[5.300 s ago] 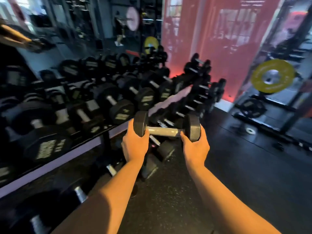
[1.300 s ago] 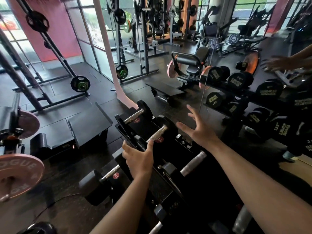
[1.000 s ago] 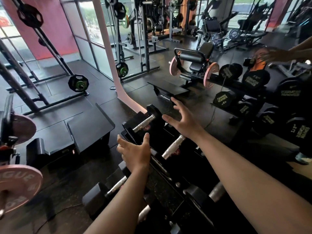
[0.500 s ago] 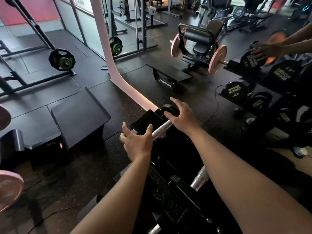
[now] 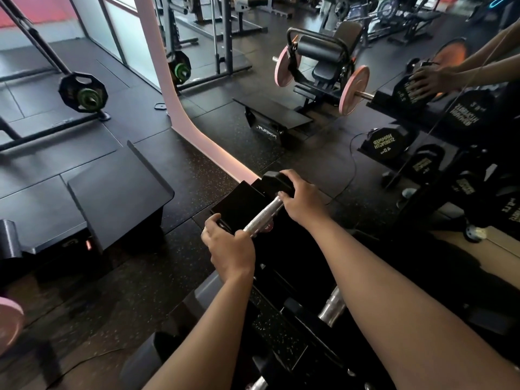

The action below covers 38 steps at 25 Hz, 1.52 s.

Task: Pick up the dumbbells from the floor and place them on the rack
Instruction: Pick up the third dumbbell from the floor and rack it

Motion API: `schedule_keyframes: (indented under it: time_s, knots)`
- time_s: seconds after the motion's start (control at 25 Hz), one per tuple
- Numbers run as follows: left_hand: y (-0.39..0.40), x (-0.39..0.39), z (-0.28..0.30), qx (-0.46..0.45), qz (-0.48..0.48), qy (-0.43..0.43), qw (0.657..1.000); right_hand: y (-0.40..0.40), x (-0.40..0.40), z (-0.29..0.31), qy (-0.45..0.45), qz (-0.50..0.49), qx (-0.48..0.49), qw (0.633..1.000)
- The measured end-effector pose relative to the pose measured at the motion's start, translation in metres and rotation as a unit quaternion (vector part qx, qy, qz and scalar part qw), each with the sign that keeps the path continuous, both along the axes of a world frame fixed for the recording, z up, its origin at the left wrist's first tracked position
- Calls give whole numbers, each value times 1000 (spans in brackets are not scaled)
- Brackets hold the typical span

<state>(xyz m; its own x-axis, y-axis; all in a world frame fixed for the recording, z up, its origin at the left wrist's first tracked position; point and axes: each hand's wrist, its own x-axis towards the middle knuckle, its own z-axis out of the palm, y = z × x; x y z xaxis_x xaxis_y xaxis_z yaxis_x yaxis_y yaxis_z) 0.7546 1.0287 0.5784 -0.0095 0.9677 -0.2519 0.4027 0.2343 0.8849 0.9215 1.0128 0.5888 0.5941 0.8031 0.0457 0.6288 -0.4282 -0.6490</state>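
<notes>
The dumbbell (image 5: 260, 213) lies at the rack's (image 5: 281, 257) far end; left hand (image 5: 229, 249) and right hand (image 5: 302, 199) each grip a head, probably steadying its weight.

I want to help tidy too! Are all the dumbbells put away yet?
Not yet. Some dumbbells already sit on the rack, like the one nearer the camera. The left hand and right hand grip one dumbbell at the rack's far end. Whether more wait on the floor isn't visible.

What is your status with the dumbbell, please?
Left hand and right hand gripping dumbbell ends. Dumbbell at rack end. Nothing obstructing.
</notes>
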Motion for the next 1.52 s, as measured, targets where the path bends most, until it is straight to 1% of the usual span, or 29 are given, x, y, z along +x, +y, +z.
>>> schedule_keyframes:
  time_s: [0.2, 0.36, 0.52, 0.72, 0.96, 1.12, 1.28, 1.4, 1.52]
  knots:
    - [2, 3, -1, -23, 4, 3, 1000, 6, 9, 0, -14, 23, -18, 999]
    - [2, 6, -1, -15, 16, -2, 1000, 10, 12, -8, -32, 39, -13, 999]
    - [-6, 5, 6, -47, 34, -36, 998, 1, 12, 1, -22, 60, -20, 998]
    - [-40, 4, 21, -66, 41, -48, 996, -43, 24, 33, -95, 56, -3, 994]
    - [-103, 5, 23, -94, 8, -25, 995, -120, 40, 55, -135, 31, -3, 990]
    - [-149, 13, 23, -116, -30, -5, 993, -166, 35, 46, -131, 19, -23, 991]
    - [-186, 14, 15, -156, -54, -5, 986, -199, 26, 21, -103, 15, -57, 993]
    - [-199, 10, 10, -145, -61, 4, 988, -207, 22, 5, -88, 21, -56, 994]
    - [-202, 10, 6, -134, -66, 7, 989, -209, 25, -1, -93, 10, -39, 995]
